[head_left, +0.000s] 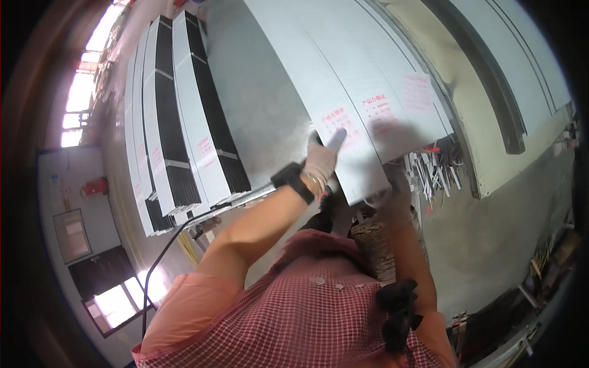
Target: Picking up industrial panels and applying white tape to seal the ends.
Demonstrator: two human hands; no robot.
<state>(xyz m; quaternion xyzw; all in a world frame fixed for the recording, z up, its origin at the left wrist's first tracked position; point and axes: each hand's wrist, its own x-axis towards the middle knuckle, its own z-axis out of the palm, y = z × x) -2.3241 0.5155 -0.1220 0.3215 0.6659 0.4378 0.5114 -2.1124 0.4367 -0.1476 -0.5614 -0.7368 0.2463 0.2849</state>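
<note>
A long white panel strip (361,170) with red print near its end lies lengthwise away from me and juts past the near edge. My left hand (321,161), in a pale glove with darker fingertips, is closed on the left edge of this strip, one finger lying on its top face. My right hand (396,197) is at the strip's near right corner, smeared by motion and shadow, so its fingers cannot be made out. More white panels (392,116) with similar red print lie side by side to the right of the strip.
Strapped stacks of white strips with dark edges (211,132) stand at left on the grey tabletop (257,92). Thin white strips (429,175) hang in a bunch right of my right hand. A dark long bar (485,67) lies on a cream-edged table at right. A black cable (161,257) runs at lower left.
</note>
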